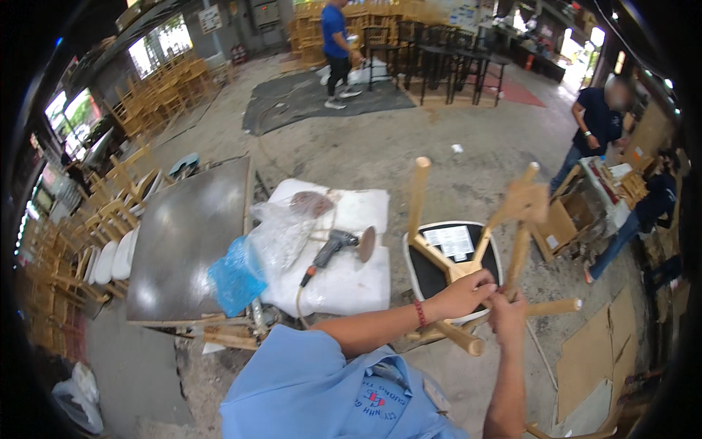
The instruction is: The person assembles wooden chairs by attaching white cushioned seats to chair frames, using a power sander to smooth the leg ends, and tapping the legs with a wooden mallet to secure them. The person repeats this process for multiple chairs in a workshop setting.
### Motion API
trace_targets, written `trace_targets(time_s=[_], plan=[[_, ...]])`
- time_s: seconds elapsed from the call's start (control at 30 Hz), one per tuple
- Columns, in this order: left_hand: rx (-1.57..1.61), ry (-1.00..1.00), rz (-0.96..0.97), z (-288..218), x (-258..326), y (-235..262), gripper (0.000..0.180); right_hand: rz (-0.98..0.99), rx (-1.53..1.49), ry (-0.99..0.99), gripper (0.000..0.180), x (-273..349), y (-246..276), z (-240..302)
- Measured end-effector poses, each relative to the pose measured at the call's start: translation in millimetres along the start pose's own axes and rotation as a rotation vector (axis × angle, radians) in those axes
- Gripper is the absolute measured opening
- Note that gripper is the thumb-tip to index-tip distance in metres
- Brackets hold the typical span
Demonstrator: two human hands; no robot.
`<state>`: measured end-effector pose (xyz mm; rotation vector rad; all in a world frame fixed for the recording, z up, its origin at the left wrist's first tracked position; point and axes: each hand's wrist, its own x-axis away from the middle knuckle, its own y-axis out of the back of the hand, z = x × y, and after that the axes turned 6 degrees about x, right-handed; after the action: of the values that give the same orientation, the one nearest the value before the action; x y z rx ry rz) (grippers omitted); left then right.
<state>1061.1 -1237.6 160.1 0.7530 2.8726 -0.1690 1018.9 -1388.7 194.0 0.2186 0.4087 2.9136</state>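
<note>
An upturned chair (447,272) with a white seat shell, black underside and pale wooden legs pointing up stands in front of me. My left hand (465,293) grips the wooden frame where the legs meet. My right hand (510,314) closes on a wooden leg just to the right of it. One leg (418,196) points straight up, another (521,219) is blurred. A red band circles my left wrist.
A power sander (338,247) lies on white padded bags (344,282) left of the chair. A dark tabletop (186,238) leans further left, with blue and clear plastic beside it. Stacked wooden chairs (157,95) line the left. Cardboard (585,358) lies right. Other people stand behind and right.
</note>
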Motion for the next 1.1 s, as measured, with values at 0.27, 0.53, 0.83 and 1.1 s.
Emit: trace_targets(time_s=[0.27,0.53,0.83,1.1], plan=[[0.198,-0.039,-0.057,0,-5,55,0.023,0.209,-0.427,-0.203,0.022,-34,-41,49],[-0.179,-0.133,-0.49,-5,-67,166,0.032,0.113,-0.407,-0.119,0.026,-63,-52,54],[0.13,0.144,-0.236,16,-157,304,0.037,0.148,-0.28,0.196,0.026,-69,-59,61],[0.325,0.133,-0.134,35,-161,304,0.042,0.139,-0.112,0.013,0.031,-73,-71,61]])
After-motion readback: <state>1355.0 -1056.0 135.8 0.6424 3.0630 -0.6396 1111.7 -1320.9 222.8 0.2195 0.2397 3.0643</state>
